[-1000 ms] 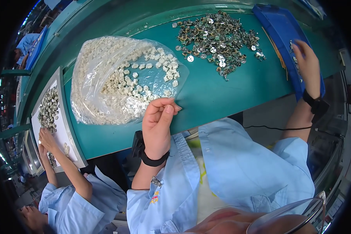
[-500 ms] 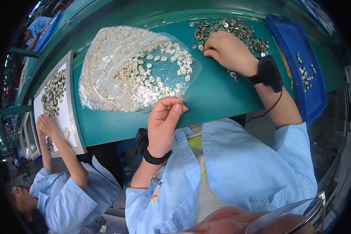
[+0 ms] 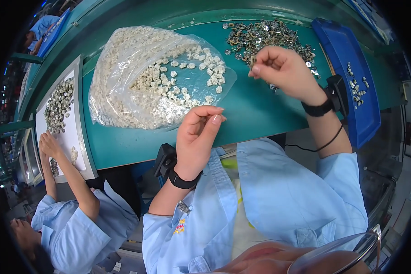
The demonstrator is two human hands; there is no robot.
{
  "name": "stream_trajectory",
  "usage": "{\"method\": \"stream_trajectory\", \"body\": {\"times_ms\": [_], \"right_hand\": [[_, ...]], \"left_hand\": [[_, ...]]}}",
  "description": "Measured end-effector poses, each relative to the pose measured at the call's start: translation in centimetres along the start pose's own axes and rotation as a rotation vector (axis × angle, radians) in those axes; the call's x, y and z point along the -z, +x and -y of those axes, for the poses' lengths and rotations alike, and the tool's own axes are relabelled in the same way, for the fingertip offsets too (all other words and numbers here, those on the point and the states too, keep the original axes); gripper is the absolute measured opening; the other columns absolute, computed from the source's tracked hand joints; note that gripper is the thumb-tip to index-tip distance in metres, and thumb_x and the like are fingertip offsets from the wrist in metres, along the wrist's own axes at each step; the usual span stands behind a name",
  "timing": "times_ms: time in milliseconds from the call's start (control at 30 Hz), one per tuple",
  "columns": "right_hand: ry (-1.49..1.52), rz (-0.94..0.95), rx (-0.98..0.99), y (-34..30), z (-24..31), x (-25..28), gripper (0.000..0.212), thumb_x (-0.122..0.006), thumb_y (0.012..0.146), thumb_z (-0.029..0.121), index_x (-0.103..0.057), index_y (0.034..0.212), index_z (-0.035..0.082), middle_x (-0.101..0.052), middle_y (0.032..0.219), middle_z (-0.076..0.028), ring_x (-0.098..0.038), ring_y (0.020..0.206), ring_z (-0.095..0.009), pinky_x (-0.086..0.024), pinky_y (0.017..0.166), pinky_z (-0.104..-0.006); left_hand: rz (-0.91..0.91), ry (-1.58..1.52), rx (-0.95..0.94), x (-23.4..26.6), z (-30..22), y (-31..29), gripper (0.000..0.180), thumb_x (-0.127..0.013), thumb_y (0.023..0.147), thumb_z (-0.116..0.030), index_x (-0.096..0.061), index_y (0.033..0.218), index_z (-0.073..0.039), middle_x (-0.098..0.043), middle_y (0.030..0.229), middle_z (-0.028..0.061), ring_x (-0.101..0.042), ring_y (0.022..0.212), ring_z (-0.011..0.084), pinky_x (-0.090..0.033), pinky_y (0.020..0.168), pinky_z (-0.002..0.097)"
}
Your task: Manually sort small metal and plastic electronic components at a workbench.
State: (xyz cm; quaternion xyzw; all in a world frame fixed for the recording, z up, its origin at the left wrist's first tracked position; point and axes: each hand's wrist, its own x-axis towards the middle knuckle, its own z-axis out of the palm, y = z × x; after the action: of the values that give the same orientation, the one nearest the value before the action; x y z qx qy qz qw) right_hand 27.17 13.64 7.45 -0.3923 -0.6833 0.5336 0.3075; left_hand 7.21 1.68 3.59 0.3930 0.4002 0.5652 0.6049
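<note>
My left hand point(image 3: 197, 140) is closed in a pinch just in front of a clear plastic bag point(image 3: 118, 75) of small white plastic parts point(image 3: 157, 75). Whatever its fingertips hold, if anything, is hidden. Raised over the green table, my right hand point(image 3: 288, 75) pinches a small metal part point(image 3: 254, 60) between thumb and fingers. Behind that hand spreads a pile of small metal parts point(image 3: 267, 33), silvery discs with dark and brassy bits. Both wrists wear black bands with a small black box.
A long blue tray point(image 3: 370, 123) with several finished-looking small parts stands at the right edge of the green table point(image 3: 118, 148). At left, a co-worker's hands point(image 3: 50, 145) handle parts on a white, metal-framed board point(image 3: 80, 166). A black cable point(image 3: 313, 150) hangs from my right wrist.
My right hand has drawn back from the metal pile toward me, with a small metal part in its fingertips. My left hand has risen slightly, still pinched.
</note>
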Motion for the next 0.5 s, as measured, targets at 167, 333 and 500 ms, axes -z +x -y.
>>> {"method": "stream_trajectory", "body": {"times_ms": [167, 333, 500], "right_hand": [[-0.308, 0.096, 0.34, -1.9, 1.2, -3.8, 0.017, -0.063, 0.072, 0.003, -0.056, 0.087, 0.003, -0.058, 0.078, -0.005, -0.057, 0.073, -0.013, -0.044, 0.062, -0.0252], [-0.661, 0.008, 0.698, -3.3, 1.0, -6.8, 0.018, -0.064, 0.069, 0.0, -0.058, 0.085, 0.004, -0.058, 0.078, -0.007, -0.056, 0.072, -0.021, -0.043, 0.062, -0.0289], [-0.497, -0.08, 0.719, -4.2, 0.5, -7.9, 0.017, -0.063, 0.068, -0.002, -0.059, 0.083, 0.005, -0.057, 0.076, -0.008, -0.055, 0.07, -0.024, -0.042, 0.061, -0.0304]], "left_hand": [[0.013, 0.048, -0.131, 0.4, 0.3, -0.3, 0.02, -0.056, 0.08, 0.003, -0.051, 0.099, -0.002, -0.054, 0.094, 0.0046, -0.052, 0.083, 0.0086, -0.041, 0.075, 0.0208], [0.005, 0.017, -0.375, 0.3, 1.2, -0.2, 0.025, -0.058, 0.078, 0.006, -0.051, 0.1, -0.001, -0.053, 0.097, 0.0059, -0.051, 0.083, 0.0093, -0.041, 0.074, 0.0212], [-0.026, -0.117, -0.231, 0.7, 1.1, -0.9, 0.026, -0.057, 0.077, 0.007, -0.051, 0.101, 0.0, -0.055, 0.097, 0.008, -0.053, 0.086, 0.0112, -0.043, 0.076, 0.0228]]}}
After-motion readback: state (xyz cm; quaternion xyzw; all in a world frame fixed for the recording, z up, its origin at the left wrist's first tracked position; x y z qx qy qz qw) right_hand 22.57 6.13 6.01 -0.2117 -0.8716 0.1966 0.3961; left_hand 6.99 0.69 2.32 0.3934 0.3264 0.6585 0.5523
